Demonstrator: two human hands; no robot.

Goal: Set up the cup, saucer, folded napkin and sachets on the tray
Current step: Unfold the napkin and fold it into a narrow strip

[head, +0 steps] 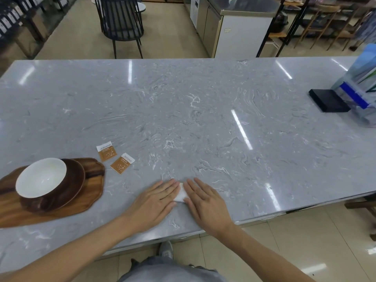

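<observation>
A white napkin [181, 193] lies flat on the grey marble table near its front edge. My left hand [155, 200] and my right hand [205, 202] press down on it side by side with straight fingers, covering most of it. A wooden tray [92, 192] sits at the left. On the tray rests a dark brown saucer [76, 180], and a white cup [41, 177] stands on the saucer. Two brown-and-white sachets lie on the table just right of the tray: one [106, 151] farther back, the other [122, 163] nearer.
A black box [327, 100] and a clear holder with blue folders [360, 88] stand at the table's far right. A black chair [122, 23] stands beyond the table's far edge. The table's front edge [264, 217] runs just below my hands.
</observation>
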